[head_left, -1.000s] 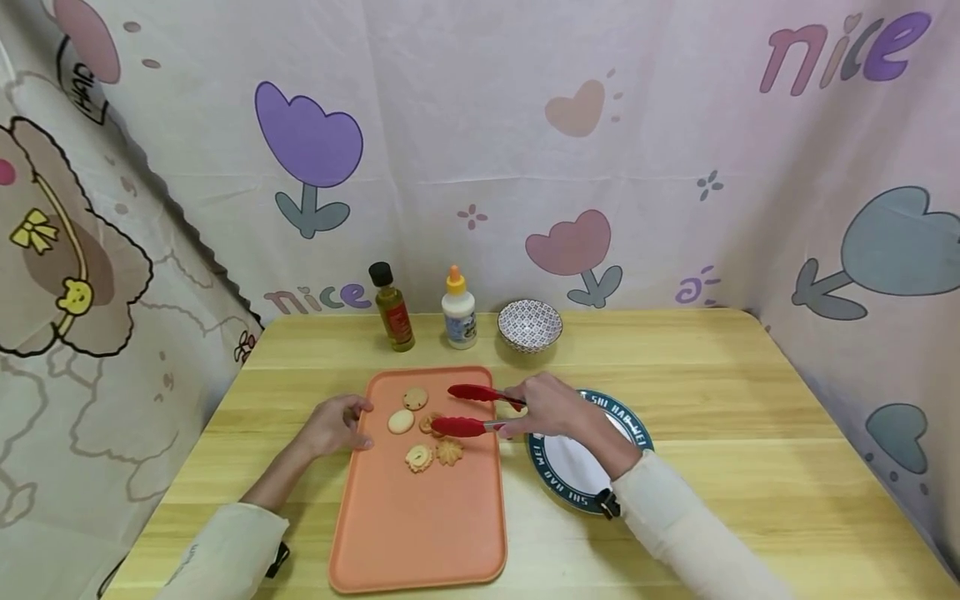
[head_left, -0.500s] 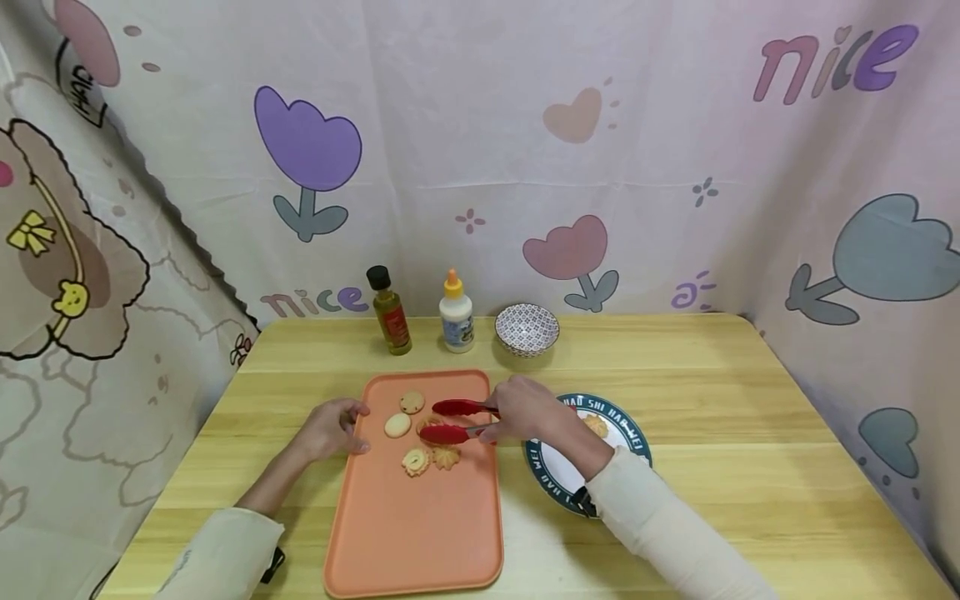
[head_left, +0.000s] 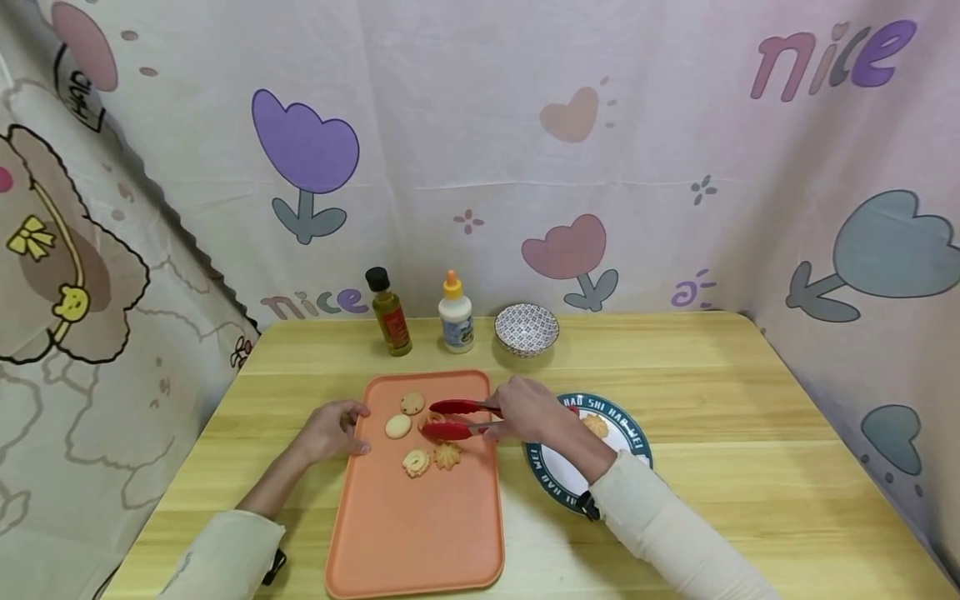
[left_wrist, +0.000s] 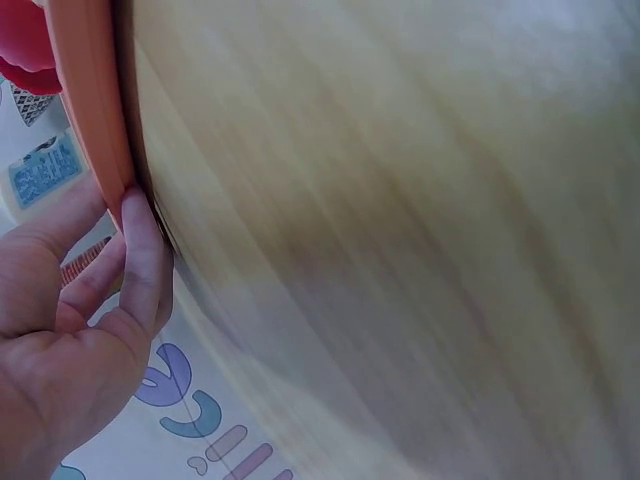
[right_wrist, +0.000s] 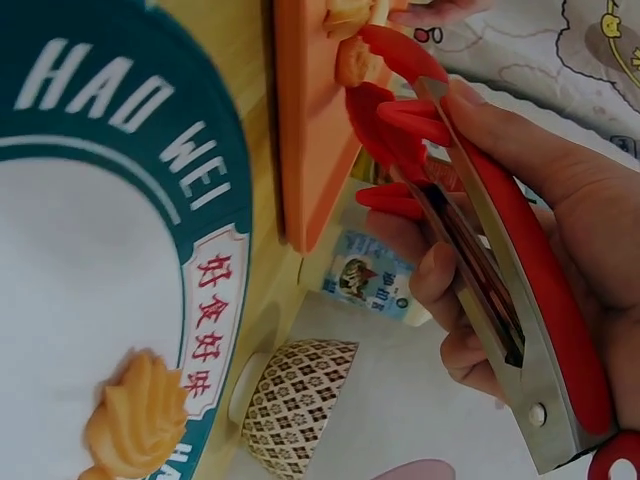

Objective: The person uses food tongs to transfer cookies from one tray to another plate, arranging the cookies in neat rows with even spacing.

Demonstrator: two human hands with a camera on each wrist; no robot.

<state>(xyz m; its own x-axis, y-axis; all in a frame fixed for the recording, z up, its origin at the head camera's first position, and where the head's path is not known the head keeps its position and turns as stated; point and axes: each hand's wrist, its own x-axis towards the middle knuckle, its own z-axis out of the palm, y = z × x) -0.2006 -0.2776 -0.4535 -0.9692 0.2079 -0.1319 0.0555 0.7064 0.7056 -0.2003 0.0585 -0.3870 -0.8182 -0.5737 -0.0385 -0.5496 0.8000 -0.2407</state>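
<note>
My right hand [head_left: 527, 414] grips red-tipped metal tongs [right_wrist: 545, 300]. Their red tips stand slightly apart over the orange tray [head_left: 416, 533], around a brown cookie [right_wrist: 353, 62] that they partly hide in the head view. Around it on the tray lie a speckled round cookie [head_left: 412, 404], a plain oval cookie [head_left: 398, 427], a frilled ring cookie [head_left: 416, 463] and a star-shaped cookie [head_left: 447, 456]. At the tray's left rim, my left hand [head_left: 330, 431] pinches the edge between thumb and fingers, as the left wrist view shows.
A white plate with a green lettered rim [head_left: 543, 479] sits under my right forearm, bearing a swirled cookie [right_wrist: 138, 415]. Behind the tray stand an oil bottle [head_left: 393, 318], a white bottle with a yellow cap [head_left: 456, 323] and a patterned bowl [head_left: 527, 330].
My right hand has moved a little left with the tongs, whose tips are closer together around the brown cookie. The cookie on the plate has come into view. My left hand stays at the rim.
</note>
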